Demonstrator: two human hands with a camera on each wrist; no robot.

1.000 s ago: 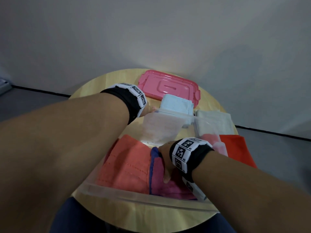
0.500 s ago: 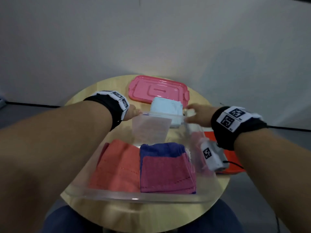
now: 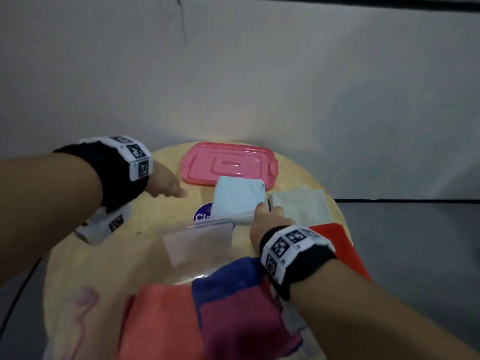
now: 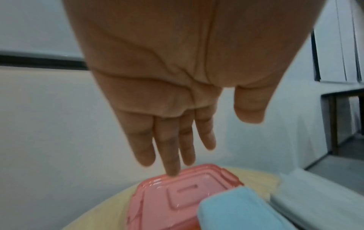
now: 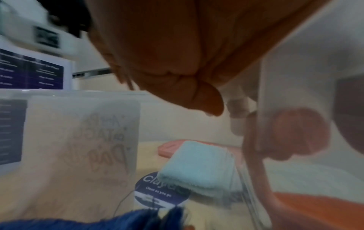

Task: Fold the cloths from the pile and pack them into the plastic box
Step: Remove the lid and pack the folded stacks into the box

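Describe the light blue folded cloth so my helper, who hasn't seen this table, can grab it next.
On the round wooden table, find the pink lid at the far edge. The light blue folded cloth overlaps the lid's near edge, just beyond the clear plastic box. It is the only blue one: its right-hand neighbour, the pale green cloth, is wider and flatter.

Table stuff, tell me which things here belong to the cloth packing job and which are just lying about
Belongs to the job:
- plastic box, with the coral cloth and magenta cloth inside
- blue cloth
- pale cloth
- red cloth
- pink lid

Lying about:
- purple sticker on the table
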